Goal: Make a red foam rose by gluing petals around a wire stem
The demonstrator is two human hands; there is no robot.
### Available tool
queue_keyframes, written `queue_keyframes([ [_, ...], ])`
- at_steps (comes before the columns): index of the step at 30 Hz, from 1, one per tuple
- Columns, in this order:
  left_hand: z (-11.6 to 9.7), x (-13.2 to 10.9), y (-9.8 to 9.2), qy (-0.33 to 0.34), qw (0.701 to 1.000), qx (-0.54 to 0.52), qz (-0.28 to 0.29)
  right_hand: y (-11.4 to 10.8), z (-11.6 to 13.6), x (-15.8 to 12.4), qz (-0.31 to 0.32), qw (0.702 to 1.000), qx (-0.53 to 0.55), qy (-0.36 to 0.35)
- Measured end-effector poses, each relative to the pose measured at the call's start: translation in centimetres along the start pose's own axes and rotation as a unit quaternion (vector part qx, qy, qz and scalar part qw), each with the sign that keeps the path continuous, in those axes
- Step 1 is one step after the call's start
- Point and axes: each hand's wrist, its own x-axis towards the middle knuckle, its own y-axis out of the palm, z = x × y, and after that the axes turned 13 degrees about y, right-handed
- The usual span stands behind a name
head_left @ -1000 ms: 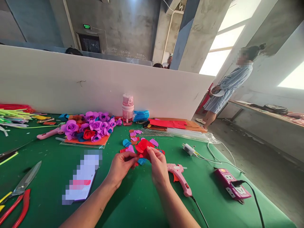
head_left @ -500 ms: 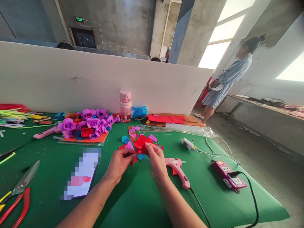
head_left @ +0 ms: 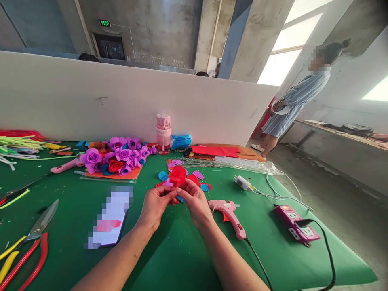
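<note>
Both hands meet over the green table [head_left: 169, 258], pinching a red paper flower [head_left: 177, 174] at its lower end. My left hand [head_left: 156, 204] is closed with thumb and forefinger together at the flower's base. Close beside it, my right hand [head_left: 195, 200] is closed on the same flower from the right. The fingers hide the base. Loose paper petals [head_left: 197, 174] in red, purple and blue lie behind and around the hands. A pink glue gun [head_left: 228, 214] rests just right of my right hand.
Finished paper roses [head_left: 121, 155] are heaped at the back left, near a pink bottle [head_left: 163, 133]. A phone [head_left: 113, 222] and scissors [head_left: 39, 230] lie to the left. On the right are a white plug [head_left: 242, 182] and a purple power strip [head_left: 297, 224]. A person [head_left: 300, 97] stands beyond.
My hands have drawn closer together, and the fingertips now meet at the flower's base. The red flower stands more upright. The whole view has shifted slightly.
</note>
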Motion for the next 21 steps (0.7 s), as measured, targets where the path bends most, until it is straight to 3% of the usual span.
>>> queue_keyframes([
  [4, 0.3, -0.2, 0.2, -0.01, 1.0, 0.003, 0.004, 0.1, -0.2, 0.1, 0.024, 1.0, 0.001, 0.0],
  [14, -0.9, 0.0, -0.3, -0.047, 0.996, -0.016, 0.07, -0.5, 0.1, 0.3, -0.029, 0.999, -0.009, -0.022],
  [18, -1.4, 0.7, -1.2, -0.042, 0.997, -0.059, 0.002, -0.5, 0.3, 0.1, -0.018, 1.0, -0.006, -0.01],
  [21, -1.5, 1.0, -1.4, -0.031, 0.997, -0.067, -0.007, -0.3, 0.0, 0.0, 0.005, 1.0, 0.002, 0.016],
])
